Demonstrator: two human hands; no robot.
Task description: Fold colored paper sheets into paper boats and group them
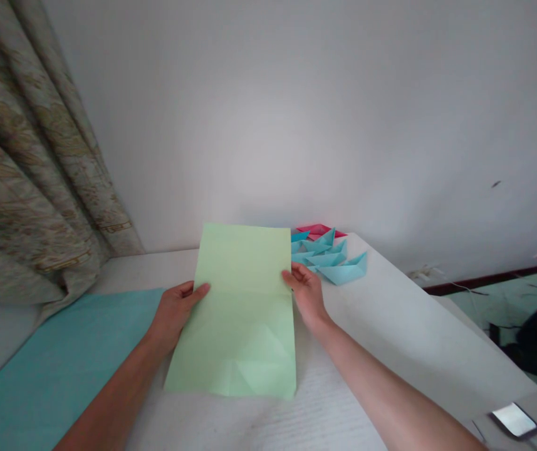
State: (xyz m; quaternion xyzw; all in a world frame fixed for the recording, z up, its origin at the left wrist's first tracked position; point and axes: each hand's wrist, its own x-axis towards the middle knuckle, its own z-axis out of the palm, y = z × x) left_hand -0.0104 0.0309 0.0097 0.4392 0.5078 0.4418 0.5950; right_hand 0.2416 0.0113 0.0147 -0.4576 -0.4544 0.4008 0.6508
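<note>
Head view: taking the paper boats [343, 269] as landmark, the green sheet [244, 313] is left of them and nearer the wearer, its upper right edge partly hiding them. The left hand [177, 311], on the sheet's side farther from the boats, pinches the left edge, thumb on the face and fingers behind. The right hand [306, 294], just beside the boats on their near side, pinches the right edge likewise; whether it touches a boat cannot be told. Hazards, as judged: an outward swing of the right knuckles could shove or crush the nearest boat; unequal pull between the pinches could skew or tear the paper; existing creases, chiefly in the half nearer the wearer, could make it buckle off line. The left forearm, passing over the teal sheet [84, 351], well left of the boats, could drag it.
</note>
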